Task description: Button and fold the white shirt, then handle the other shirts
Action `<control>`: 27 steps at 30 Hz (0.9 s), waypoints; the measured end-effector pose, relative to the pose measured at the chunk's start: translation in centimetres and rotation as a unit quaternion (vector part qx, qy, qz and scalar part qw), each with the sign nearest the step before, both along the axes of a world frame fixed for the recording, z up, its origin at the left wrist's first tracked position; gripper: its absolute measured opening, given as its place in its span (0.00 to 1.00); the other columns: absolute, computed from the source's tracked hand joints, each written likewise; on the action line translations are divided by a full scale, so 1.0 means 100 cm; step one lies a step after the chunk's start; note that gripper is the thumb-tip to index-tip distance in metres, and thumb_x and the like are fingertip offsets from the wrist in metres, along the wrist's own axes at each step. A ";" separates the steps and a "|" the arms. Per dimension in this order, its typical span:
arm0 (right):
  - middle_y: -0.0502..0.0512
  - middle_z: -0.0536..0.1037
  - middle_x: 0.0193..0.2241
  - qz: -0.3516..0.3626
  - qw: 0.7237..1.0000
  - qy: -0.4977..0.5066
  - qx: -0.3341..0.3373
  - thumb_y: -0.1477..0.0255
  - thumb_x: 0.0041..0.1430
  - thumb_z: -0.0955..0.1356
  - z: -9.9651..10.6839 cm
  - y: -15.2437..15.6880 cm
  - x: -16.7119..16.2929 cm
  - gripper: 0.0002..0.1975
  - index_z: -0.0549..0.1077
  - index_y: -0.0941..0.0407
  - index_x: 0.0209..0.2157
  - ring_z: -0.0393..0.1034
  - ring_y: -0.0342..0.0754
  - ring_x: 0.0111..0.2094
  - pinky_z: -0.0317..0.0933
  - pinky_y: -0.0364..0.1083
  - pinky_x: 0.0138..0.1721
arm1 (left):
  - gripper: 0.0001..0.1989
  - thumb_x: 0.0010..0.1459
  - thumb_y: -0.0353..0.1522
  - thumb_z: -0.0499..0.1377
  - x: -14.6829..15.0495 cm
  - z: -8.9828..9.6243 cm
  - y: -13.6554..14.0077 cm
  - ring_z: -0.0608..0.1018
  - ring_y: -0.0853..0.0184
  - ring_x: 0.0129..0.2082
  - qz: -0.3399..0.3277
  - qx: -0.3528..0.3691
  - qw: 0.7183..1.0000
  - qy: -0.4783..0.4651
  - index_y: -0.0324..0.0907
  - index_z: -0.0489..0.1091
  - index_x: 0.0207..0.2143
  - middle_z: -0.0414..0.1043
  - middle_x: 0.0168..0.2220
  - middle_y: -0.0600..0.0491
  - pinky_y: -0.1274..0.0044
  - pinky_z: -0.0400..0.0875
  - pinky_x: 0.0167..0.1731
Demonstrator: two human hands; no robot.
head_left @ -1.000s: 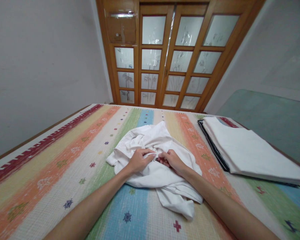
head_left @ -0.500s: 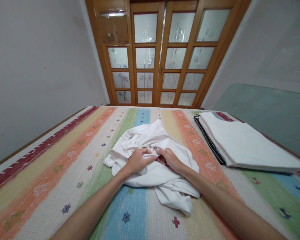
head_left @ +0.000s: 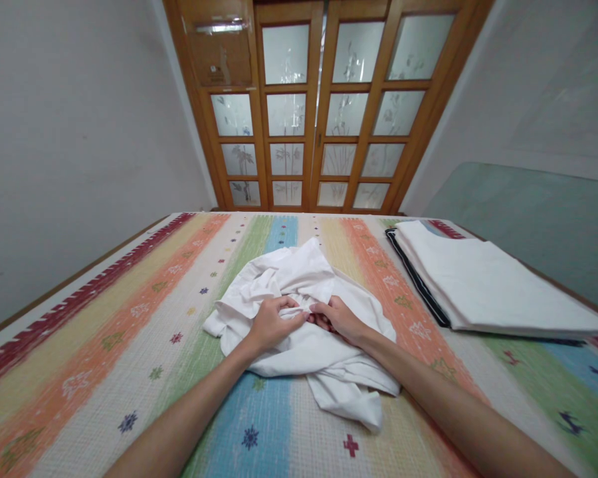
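A crumpled white garment (head_left: 299, 355), perhaps a shirt, lies bunched up on the striped cloth in front of me. My left hand (head_left: 275, 323) pinches a fold near its middle, thumb pointing right. Close beside it, almost touching, my right hand (head_left: 339, 320) grips the same area with thumb and curled fingers. The fingertips of both hands are partly hidden in the fabric. One loose end of the garment trails toward me below the right wrist.
A folded white stack (head_left: 498, 285) with a black piece underneath lies on the right of the striped tablecloth (head_left: 144, 345). Beyond the far edge stand wooden doors with glass panes (head_left: 286, 113). A pale green panel (head_left: 533, 212) leans at the right wall.
My view has shifted very slightly. Both hands stay on the garment, with the thumbs moving only a little at the pinched fold.
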State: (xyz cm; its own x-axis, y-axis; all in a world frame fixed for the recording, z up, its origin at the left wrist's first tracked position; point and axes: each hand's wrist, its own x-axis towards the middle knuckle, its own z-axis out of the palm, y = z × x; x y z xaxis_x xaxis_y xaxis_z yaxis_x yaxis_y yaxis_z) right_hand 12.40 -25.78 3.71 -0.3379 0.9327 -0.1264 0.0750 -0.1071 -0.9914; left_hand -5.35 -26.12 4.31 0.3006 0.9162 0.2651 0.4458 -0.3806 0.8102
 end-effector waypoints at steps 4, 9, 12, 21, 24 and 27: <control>0.45 0.61 0.10 0.007 1.000 0.018 -0.007 0.60 0.47 0.67 0.001 0.000 0.000 0.16 0.66 0.58 0.17 0.48 0.37 0.13 0.38 0.40 0.15 | 0.10 0.52 0.38 0.59 0.001 -0.002 -0.001 0.73 0.70 0.25 0.014 0.015 1.000 0.003 0.39 0.72 0.26 0.73 0.23 0.57 0.81 0.64 0.28; 0.45 0.62 0.10 0.008 1.000 0.025 -0.001 0.60 0.47 0.67 -0.001 0.001 0.000 0.16 0.67 0.58 0.17 0.48 0.37 0.13 0.38 0.40 0.15 | 0.09 0.52 0.37 0.59 0.002 -0.003 -0.002 0.73 0.70 0.25 0.023 0.027 0.999 0.021 0.40 0.72 0.26 0.73 0.24 0.57 0.81 0.64 0.28; 0.45 0.61 0.09 0.004 1.000 0.021 0.001 0.60 0.48 0.68 -0.001 0.002 0.000 0.17 0.68 0.58 0.17 0.48 0.37 0.13 0.38 0.40 0.15 | 0.07 0.52 0.35 0.58 0.003 -0.003 -0.004 0.74 0.70 0.26 0.019 0.036 0.999 0.028 0.41 0.72 0.27 0.75 0.25 0.57 0.80 0.65 0.30; 0.44 0.60 0.08 -0.018 0.999 0.036 0.001 0.61 0.46 0.69 -0.001 0.001 -0.002 0.16 0.67 0.59 0.17 0.47 0.36 0.12 0.38 0.40 0.16 | 0.06 0.53 0.35 0.58 0.005 -0.002 -0.007 0.74 0.70 0.26 0.024 0.053 0.998 0.035 0.41 0.71 0.28 0.74 0.25 0.57 0.81 0.65 0.29; 0.44 0.61 0.09 -0.041 0.998 0.038 -0.014 0.63 0.44 0.68 -0.002 0.001 -0.003 0.14 0.66 0.58 0.15 0.48 0.36 0.12 0.37 0.40 0.15 | 0.06 0.53 0.35 0.59 0.005 -0.005 -0.008 0.76 0.69 0.27 0.035 0.071 0.996 0.052 0.42 0.71 0.28 0.75 0.26 0.57 0.81 0.65 0.30; 0.44 0.60 0.10 -0.070 0.996 0.047 -0.017 0.65 0.42 0.68 -0.002 0.001 -0.005 0.13 0.62 0.57 0.14 0.47 0.36 0.12 0.37 0.40 0.14 | 0.05 0.54 0.35 0.58 0.006 -0.010 -0.008 0.77 0.68 0.27 0.056 0.100 0.990 0.078 0.42 0.71 0.30 0.76 0.26 0.56 0.79 0.67 0.32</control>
